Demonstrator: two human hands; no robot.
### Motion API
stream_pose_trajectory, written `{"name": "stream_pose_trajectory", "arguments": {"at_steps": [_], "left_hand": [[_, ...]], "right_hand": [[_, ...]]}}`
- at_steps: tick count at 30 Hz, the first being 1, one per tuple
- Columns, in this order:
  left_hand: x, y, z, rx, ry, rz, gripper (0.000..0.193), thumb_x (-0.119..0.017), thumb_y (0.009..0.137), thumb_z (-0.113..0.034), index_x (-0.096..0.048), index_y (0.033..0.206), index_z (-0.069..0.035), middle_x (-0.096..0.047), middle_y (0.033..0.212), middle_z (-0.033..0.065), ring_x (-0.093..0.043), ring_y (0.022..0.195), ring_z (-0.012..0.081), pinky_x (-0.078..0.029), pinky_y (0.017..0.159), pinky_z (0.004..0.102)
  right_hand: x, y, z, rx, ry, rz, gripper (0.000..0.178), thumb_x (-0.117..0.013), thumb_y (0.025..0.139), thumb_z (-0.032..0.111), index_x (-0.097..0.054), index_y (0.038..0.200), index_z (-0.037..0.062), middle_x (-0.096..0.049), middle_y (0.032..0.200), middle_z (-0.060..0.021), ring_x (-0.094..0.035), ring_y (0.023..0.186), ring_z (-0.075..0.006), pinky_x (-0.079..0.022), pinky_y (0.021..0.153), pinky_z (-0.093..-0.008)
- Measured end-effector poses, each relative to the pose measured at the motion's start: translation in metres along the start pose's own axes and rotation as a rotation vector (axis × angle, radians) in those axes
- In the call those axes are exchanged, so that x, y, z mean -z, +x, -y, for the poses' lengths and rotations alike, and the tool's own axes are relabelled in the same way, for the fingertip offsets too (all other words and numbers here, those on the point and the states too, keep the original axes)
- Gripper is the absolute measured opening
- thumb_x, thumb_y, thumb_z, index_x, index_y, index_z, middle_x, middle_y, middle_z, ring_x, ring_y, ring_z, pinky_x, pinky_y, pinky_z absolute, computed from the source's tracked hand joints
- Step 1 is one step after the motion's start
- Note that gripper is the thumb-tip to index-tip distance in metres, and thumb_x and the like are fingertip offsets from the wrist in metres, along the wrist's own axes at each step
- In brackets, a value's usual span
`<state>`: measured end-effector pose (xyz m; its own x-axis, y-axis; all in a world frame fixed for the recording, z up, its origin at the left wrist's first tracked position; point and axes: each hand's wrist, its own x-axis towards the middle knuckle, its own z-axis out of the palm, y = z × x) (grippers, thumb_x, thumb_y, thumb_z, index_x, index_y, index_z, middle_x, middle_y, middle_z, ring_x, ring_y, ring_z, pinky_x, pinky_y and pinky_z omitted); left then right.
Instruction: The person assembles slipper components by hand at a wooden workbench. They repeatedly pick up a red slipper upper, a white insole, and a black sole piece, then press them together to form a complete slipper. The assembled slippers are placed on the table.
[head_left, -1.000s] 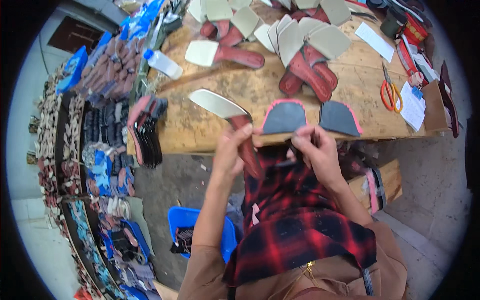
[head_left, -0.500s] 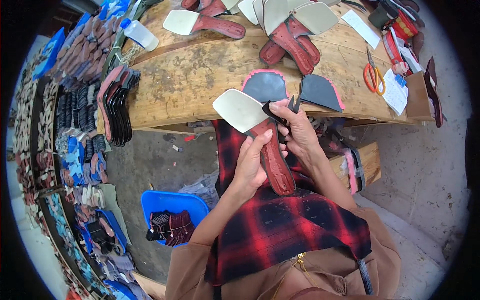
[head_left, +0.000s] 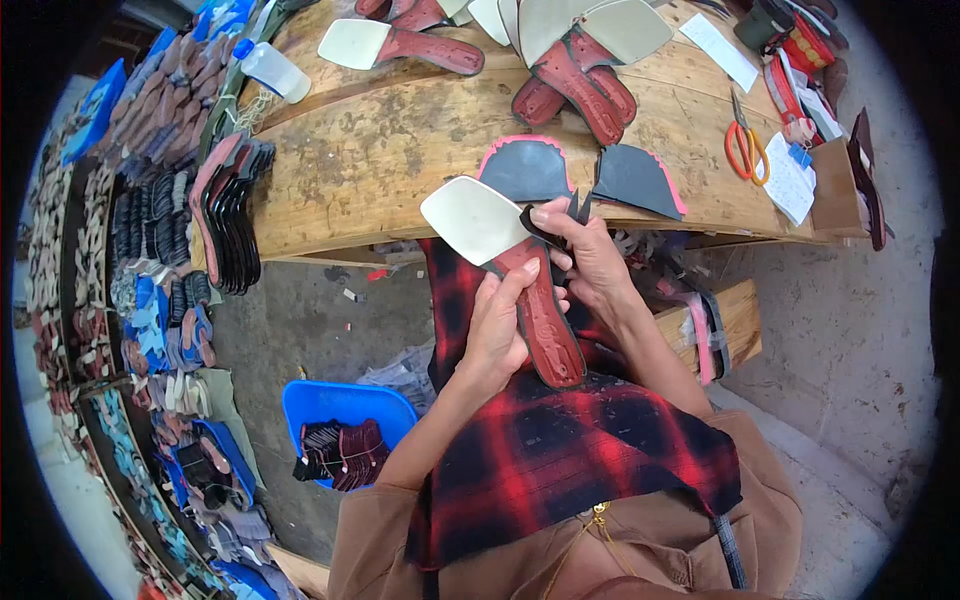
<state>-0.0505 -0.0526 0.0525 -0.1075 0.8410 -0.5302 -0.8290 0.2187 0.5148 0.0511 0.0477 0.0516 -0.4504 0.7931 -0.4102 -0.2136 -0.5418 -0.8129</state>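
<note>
My left hand (head_left: 502, 325) is closed around a shoe insole (head_left: 555, 345), thumb pressed on its top. The insole has a red-brown heel and waist, a cream forefoot and a dark edge; it is held above my lap at the table's front edge. My right hand (head_left: 590, 250) pinches a black strip or flap (head_left: 536, 226) at the insole's right side, where cream meets red-brown. Two dark pointed tips of a tool (head_left: 580, 206) stick up from the right hand; its rest is hidden. Just beyond lie two dark grey pieces with pink scalloped edges (head_left: 525, 168) (head_left: 640, 182).
On the wooden table (head_left: 390, 150) lie more insoles (head_left: 590, 80), orange-handled scissors (head_left: 742, 150), papers (head_left: 720, 52) and a bottle (head_left: 272, 70). Black soles (head_left: 232, 210) stand stacked at the left edge. A blue bin (head_left: 350, 400) sits on the floor, near crowded shelves (head_left: 150, 230).
The black strip at the insole's side has shifted slightly down and left along with my right hand's fingers. The grip of both hands looks the same; the whole view shifted slightly.
</note>
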Motion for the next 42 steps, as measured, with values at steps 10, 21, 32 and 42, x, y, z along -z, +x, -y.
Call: {"name": "stream_pose_trajectory", "arguments": {"at_steps": [10, 21, 32, 42], "left_hand": [[0.003, 0.018, -0.010, -0.259, 0.325, 0.155, 0.047, -0.069, 0.088, -0.017, -0.047, 0.125, 0.001, -0.063, 0.101, 0.0110, -0.067, 0.089, 0.0219, -0.056, 0.076, 0.0349], [-0.024, -0.017, -0.119, -0.673, 2.240, 0.689, 0.089, -0.083, 0.055, -0.040, -0.053, 0.127, 0.002, -0.055, 0.119, 0.0188, -0.050, 0.114, 0.0358, -0.036, 0.103, 0.0489], [0.050, -0.002, -0.065, 0.578, 0.253, 0.307, 0.063, -0.058, 0.091, -0.055, -0.060, 0.107, 0.005, -0.066, 0.101, 0.0141, -0.067, 0.085, 0.0196, -0.058, 0.075, 0.0304], [-0.024, -0.055, -0.125, 0.238, 1.034, 0.441, 0.079, -0.088, 0.064, -0.025, -0.054, 0.131, -0.001, -0.063, 0.113, 0.0072, -0.056, 0.103, 0.0123, -0.048, 0.089, 0.0290]], "right_hand": [[0.018, 0.012, 0.019, 0.643, -0.878, -0.010, 0.026, -0.058, 0.096, 0.019, -0.065, 0.104, -0.0050, -0.066, 0.100, -0.0112, -0.059, 0.092, -0.0195, -0.047, 0.084, -0.0323], [-0.001, 0.000, 0.033, 0.124, -0.837, 0.417, 0.028, -0.062, 0.092, 0.021, -0.067, 0.103, -0.0034, -0.066, 0.087, -0.0005, -0.055, 0.081, -0.0084, -0.046, 0.073, -0.0284], [0.040, -0.063, 0.006, 0.567, -0.899, -0.018, 0.018, -0.059, 0.093, 0.011, -0.064, 0.106, -0.0006, -0.068, 0.088, -0.0140, -0.068, 0.084, -0.0236, -0.052, 0.072, -0.0355], [-0.025, -0.066, 0.026, 0.248, -0.162, -0.039, 0.022, -0.061, 0.094, 0.019, -0.068, 0.095, -0.0013, -0.070, 0.080, -0.0083, -0.051, 0.047, -0.0072, -0.037, 0.041, -0.0208]]}}
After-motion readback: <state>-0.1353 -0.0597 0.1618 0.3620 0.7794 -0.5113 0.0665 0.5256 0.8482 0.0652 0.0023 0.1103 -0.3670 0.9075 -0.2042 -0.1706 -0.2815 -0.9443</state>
